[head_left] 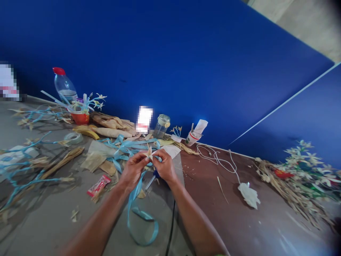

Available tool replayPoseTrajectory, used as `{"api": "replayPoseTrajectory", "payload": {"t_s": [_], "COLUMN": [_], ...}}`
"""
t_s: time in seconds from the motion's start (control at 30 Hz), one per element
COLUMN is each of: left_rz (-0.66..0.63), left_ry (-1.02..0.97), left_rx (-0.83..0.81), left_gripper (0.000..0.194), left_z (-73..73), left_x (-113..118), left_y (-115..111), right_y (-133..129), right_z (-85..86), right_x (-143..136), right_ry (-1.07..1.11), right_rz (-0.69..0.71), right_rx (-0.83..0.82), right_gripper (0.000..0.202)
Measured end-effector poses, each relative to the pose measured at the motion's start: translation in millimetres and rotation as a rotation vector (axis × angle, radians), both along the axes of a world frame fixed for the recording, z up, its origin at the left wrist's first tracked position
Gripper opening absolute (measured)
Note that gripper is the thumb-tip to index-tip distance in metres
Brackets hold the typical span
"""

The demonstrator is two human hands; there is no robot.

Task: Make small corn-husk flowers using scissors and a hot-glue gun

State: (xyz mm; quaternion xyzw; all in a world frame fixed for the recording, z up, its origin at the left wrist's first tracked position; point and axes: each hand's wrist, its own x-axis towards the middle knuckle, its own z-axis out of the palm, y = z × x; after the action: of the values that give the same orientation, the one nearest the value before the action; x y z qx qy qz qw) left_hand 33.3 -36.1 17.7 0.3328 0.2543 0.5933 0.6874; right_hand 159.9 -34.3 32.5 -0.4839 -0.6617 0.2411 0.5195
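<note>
A small pale flower [150, 153] with pointed petals is pinched between the fingertips of both hands near the middle of the view. My left hand [134, 169] grips it from the left, fingers closed. From the right, my right hand [164, 165] holds it with thumb and fingers together. Light blue ribbon [130, 204] hangs below my left hand and curls on the grey table [117, 238]. More blue ribbon lies tangled just behind the hands. Beneath my right hand is a dark blue and clear tool [150, 182], partly hidden.
A bottle [64, 87], red cup [80, 116], tape roll [73, 138] and blue-stemmed flowers [16, 185] are left. Behind stand a glass jar [162, 127] and white cup [192, 138]. A white cable [218, 160] and flower bunch [303, 174] lie right. Blue partition [170, 64] rises behind.
</note>
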Motion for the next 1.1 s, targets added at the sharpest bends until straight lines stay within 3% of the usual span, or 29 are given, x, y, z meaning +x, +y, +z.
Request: {"api": "replayPoseTrajectory", "payload": {"t_s": [0.13, 0.4, 0.77, 1.1], "left_rz": [0.004, -0.017, 0.167, 0.068], "left_ry": [-0.022, 0.045, 0.264, 0.228], "left_rx": [0.019, 0.009, 0.089, 0.026], "left_gripper": [0.023, 0.024, 0.019, 0.026], "left_z": [3.8, -2.5, 1.6, 2.7], "left_x": [0.0, -2.7, 2.9, -0.3], "left_y": [-1.2, 0.6, -2.3, 1.4], "right_y": [0.6, 0.3, -0.6, -2.1], "right_z": [-4.2, -5.0, -10.9, -16.2], "right_x": [-2.1, -1.8, -1.5, -3.3], "right_ry": [0.087, 0.045, -0.064, -0.054], "right_rz": [0.040, 0.008, -0.043, -0.030], "right_rx": [0.006, -0.002, -0.022, -0.020], "right_gripper": [0.007, 0.008, 0.015, 0.010]}}
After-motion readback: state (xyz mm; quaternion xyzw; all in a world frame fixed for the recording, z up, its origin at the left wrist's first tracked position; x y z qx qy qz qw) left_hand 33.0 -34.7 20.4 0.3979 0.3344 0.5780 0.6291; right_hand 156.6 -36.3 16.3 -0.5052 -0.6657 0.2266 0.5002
